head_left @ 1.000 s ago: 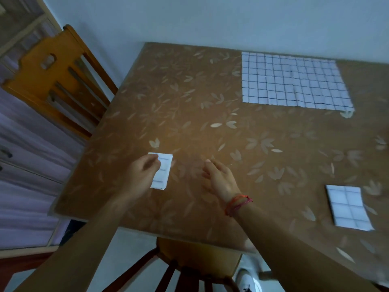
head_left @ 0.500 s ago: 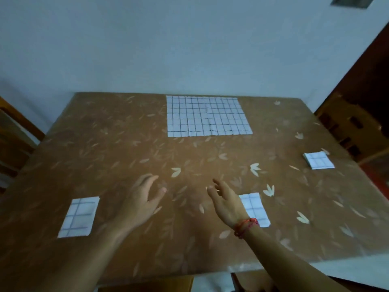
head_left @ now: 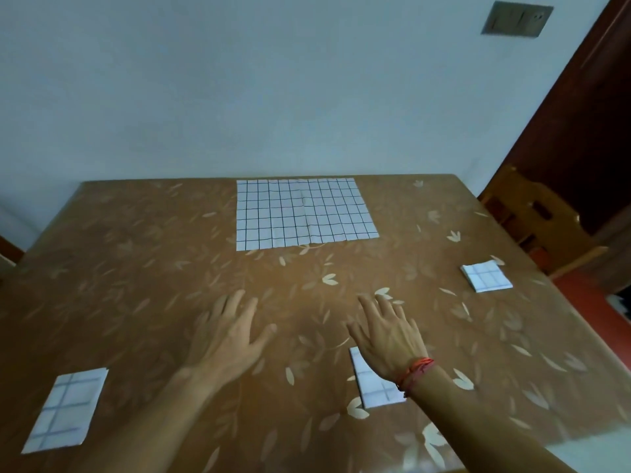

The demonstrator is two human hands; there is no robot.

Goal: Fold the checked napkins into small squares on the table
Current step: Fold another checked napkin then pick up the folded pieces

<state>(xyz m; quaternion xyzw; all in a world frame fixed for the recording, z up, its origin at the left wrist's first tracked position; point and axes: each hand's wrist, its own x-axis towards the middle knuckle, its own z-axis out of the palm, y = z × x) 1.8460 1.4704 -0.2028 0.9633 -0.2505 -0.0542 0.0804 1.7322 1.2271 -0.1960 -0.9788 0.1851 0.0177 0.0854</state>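
Observation:
A large white checked napkin [head_left: 304, 213] lies flat and unfolded at the far middle of the brown leaf-patterned table [head_left: 136, 268]. Three folded squares lie on it: one [head_left: 65, 409] at the near left, one [head_left: 374, 384] partly under my right wrist, one [head_left: 485, 276] at the right edge. My left hand [head_left: 228, 336] hovers over the table's middle, fingers spread, holding nothing. My right hand [head_left: 387, 332] does the same beside it, a red string round its wrist. Both point toward the unfolded napkin, well short of it.
A wooden chair [head_left: 536, 220] stands at the table's right side before a dark wooden door [head_left: 587, 131]. A pale wall [head_left: 273, 97] backs the table, with a switch plate [head_left: 516, 19] high on the right. The near table edge [head_left: 512, 448] shows at lower right.
My left hand has let go of the folded square at the left. The view swung right and up. Both hands have moved forward over the table toward the unfolded napkin.

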